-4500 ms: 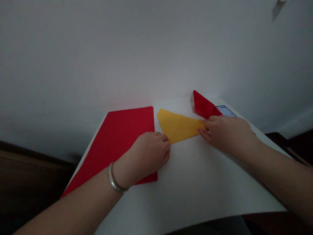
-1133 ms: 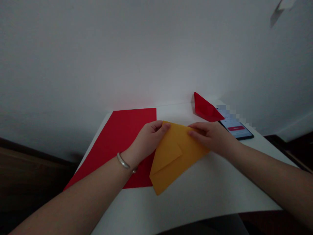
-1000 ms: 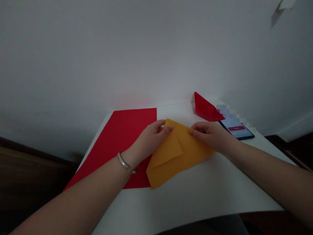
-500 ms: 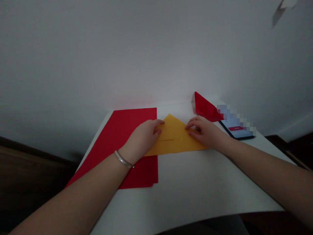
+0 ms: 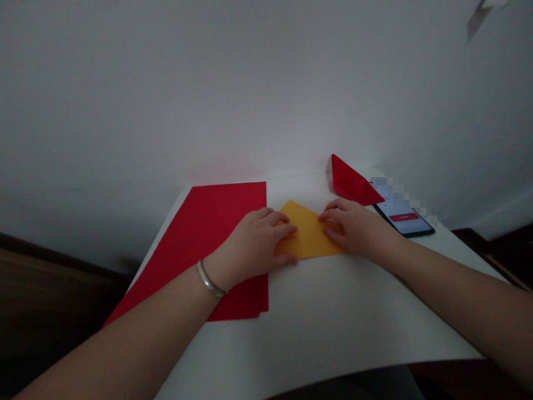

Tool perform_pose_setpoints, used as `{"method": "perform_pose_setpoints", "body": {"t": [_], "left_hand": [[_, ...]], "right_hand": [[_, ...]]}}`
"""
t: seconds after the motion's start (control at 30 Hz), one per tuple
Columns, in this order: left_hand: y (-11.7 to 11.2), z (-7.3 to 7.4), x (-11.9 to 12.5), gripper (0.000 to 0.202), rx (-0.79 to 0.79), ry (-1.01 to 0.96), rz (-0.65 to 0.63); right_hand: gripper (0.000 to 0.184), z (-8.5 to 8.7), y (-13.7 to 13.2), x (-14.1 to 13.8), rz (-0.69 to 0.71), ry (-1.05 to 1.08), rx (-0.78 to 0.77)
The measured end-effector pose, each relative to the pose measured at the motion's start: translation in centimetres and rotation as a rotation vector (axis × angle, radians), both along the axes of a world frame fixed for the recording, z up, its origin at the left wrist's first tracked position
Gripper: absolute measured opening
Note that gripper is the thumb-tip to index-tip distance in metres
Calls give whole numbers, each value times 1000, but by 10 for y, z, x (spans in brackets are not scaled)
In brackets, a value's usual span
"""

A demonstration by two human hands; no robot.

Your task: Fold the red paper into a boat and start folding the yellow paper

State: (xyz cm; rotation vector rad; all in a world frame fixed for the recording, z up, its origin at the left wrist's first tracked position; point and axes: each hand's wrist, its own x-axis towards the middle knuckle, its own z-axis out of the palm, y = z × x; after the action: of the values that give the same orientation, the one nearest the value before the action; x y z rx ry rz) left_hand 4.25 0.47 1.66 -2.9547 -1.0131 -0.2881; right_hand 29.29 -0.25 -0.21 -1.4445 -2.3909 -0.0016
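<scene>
A yellow sheet of paper (image 5: 310,230) with a pointed top lies folded on the white table (image 5: 333,311). My left hand (image 5: 266,241), wearing a silver bangle, covers its left side; the fingers bend over the paper and the thumb rests at its lower edge. Under that hand the left part appears turned inward, though its corner is hidden. My right hand (image 5: 343,225) grips the right side, fingertips on the slanting edge and thumb lower down. Red paper sheets (image 5: 225,211) lie stacked beneath my left forearm.
At the back right a folded red paper piece (image 5: 353,184) stands partly raised near the wall. Beside it lies a phone (image 5: 403,216) with its screen lit, partly blurred out. A white wall (image 5: 233,94) closes off the table's far side.
My left hand has moved right and slightly down, and the yellow paper's left part has come inward with it. My right hand stays nearly in place on the right side.
</scene>
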Motion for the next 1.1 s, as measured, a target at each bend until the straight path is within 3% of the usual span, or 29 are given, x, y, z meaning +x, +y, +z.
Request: {"method": "perform_pose_setpoints", "body": {"t": [0.1, 0.2, 0.27, 0.37, 0.43, 0.53, 0.77, 0.9, 1.1], "left_hand": [[-4, 0, 4, 60, -26, 40, -24], [-4, -2, 7, 56, -7, 60, -24], [-3, -2, 9, 47, 12, 85, -26], [-5, 1, 11, 37, 40, 130, -24], [-8, 2, 12, 41, 39, 137, -22], [-10, 1, 13, 48, 29, 116, -16], [-8, -7, 11, 40, 46, 76, -9], [-11, -8, 7, 50, 27, 57, -16], [-14, -10, 5, 47, 1, 71, 9]], "right_hand": [[25, 5, -3, -4, 153, -4, 84], [28, 8, -9, -11, 343, 38, 65], [35, 8, -12, -17, 384, 32, 33], [39, 8, -15, -22, 379, 8, -48], [37, 8, -14, -23, 366, -1, -80], [33, 8, -13, -24, 358, -13, -68], [29, 8, -13, -28, 370, -69, -23], [45, 10, -9, -13, 372, -118, -73], [61, 16, -2, 21, 307, -133, -287]]}}
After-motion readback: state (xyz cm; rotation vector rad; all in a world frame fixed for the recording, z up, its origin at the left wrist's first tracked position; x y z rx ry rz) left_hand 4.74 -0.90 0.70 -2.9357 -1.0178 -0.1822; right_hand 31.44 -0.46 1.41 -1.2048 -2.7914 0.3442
